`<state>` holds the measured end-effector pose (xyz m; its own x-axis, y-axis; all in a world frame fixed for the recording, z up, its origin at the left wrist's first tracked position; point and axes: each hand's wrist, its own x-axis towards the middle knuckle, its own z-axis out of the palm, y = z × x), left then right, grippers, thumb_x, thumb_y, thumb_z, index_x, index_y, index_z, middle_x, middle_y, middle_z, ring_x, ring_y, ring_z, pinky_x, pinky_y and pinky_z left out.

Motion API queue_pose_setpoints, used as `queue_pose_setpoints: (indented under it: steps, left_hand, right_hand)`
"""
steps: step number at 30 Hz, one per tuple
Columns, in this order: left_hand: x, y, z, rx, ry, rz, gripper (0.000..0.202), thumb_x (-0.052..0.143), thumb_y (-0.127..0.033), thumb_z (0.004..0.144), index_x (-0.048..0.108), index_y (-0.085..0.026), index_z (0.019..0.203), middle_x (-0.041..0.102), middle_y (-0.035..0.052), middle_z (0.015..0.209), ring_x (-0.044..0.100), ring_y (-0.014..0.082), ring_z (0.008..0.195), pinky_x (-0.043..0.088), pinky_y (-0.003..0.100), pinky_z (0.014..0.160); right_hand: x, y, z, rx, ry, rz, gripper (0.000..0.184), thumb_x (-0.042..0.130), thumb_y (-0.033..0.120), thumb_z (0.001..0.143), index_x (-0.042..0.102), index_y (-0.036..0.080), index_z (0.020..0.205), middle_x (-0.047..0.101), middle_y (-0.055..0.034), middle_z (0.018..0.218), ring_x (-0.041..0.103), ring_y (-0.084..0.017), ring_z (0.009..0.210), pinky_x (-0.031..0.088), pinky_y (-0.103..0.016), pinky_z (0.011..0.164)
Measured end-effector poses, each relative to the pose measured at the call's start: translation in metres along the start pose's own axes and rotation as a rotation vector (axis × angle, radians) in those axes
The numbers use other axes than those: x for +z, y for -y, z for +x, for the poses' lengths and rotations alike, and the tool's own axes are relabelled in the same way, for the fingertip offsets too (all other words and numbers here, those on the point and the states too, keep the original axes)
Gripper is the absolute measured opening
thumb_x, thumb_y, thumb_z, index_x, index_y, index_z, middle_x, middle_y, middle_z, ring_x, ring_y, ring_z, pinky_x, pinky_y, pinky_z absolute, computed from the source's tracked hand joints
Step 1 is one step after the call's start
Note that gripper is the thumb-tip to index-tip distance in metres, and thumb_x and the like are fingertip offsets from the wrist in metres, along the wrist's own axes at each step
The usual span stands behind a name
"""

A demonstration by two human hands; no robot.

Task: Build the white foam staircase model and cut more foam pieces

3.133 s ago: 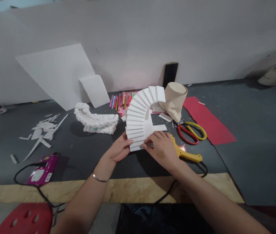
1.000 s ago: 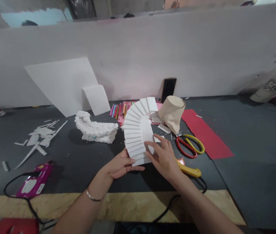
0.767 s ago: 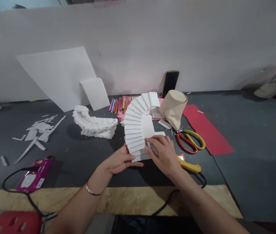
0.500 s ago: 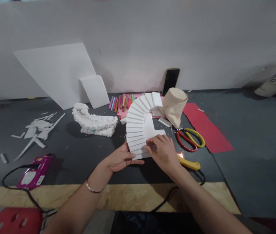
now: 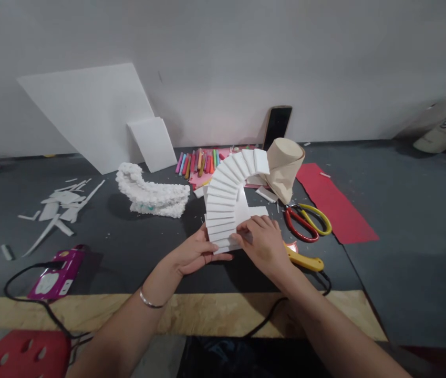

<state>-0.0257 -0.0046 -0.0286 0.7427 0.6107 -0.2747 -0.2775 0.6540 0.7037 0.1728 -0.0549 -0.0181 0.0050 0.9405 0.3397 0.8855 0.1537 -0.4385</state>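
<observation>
A curved white staircase model (image 5: 223,202), its steps fanned in an arc and apparently cut from foam board, is held over the dark table. My left hand (image 5: 199,249) grips its lower left corner, thumb on top and fingers beneath. At the lower right edge, the bent fingers of my right hand (image 5: 260,241) close on the bottom steps; their tips are partly hidden. Beneath the arc a flat white piece (image 5: 242,207) shows. Close to my right hand lie a yellow-handled corded tool (image 5: 305,261) and scissors (image 5: 307,223) with red and yellow handles.
White scraps (image 5: 63,205) and a fluffy white curved piece (image 5: 152,194) lie to the left. Behind are coloured sticks (image 5: 197,164), a beige cone-like form (image 5: 286,163) and a leaning phone (image 5: 278,126). Red paper (image 5: 336,205) lies right; a purple corded box (image 5: 57,273) sits front left.
The upper end of the staircase model has swung slightly to the right, toward the beige form. Both hands keep nearly the same hold, and the whole view has shifted a little.
</observation>
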Motion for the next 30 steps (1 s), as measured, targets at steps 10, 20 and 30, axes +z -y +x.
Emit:
queue_pose_setpoints:
  steps: [10, 20, 30]
  left_hand:
    - [0.002, -0.001, 0.000, -0.002, -0.036, 0.004, 0.059, 0.063, 0.004, 0.076, 0.055, -0.028, 0.124, 0.065, 0.0057, 0.129, 0.062, 0.0284, 0.116, 0.049, 0.054, 0.096]
    - [0.004, -0.004, -0.002, -0.023, -0.088, 0.024, 0.065, 0.066, 0.004, 0.072, 0.052, -0.029, 0.127, 0.063, 0.0072, 0.130, 0.060, 0.0313, 0.119, 0.048, 0.059, 0.096]
    - [0.001, -0.008, -0.001, -0.004, -0.133, 0.054, 0.065, 0.066, 0.003, 0.070, 0.051, -0.026, 0.126, 0.064, 0.0085, 0.129, 0.065, 0.0282, 0.112, 0.057, 0.047, 0.087]
  right_hand:
    - [0.000, 0.000, 0.000, 0.010, 0.007, -0.016, 0.012, 0.065, 0.034, 0.087, 0.065, 0.023, 0.083, 0.070, -0.0043, 0.087, 0.056, -0.027, 0.089, 0.036, -0.040, 0.078]
    - [-0.005, -0.008, 0.000, 0.007, -0.156, 0.072, 0.019, 0.058, 0.032, 0.091, 0.064, 0.020, 0.104, 0.061, -0.0125, 0.113, 0.056, -0.028, 0.102, 0.044, -0.044, 0.087]
    - [-0.003, -0.005, 0.001, -0.056, -0.221, 0.181, 0.012, 0.055, 0.023, 0.090, 0.064, 0.021, 0.098, 0.064, -0.0117, 0.109, 0.060, -0.026, 0.104, 0.048, -0.044, 0.089]
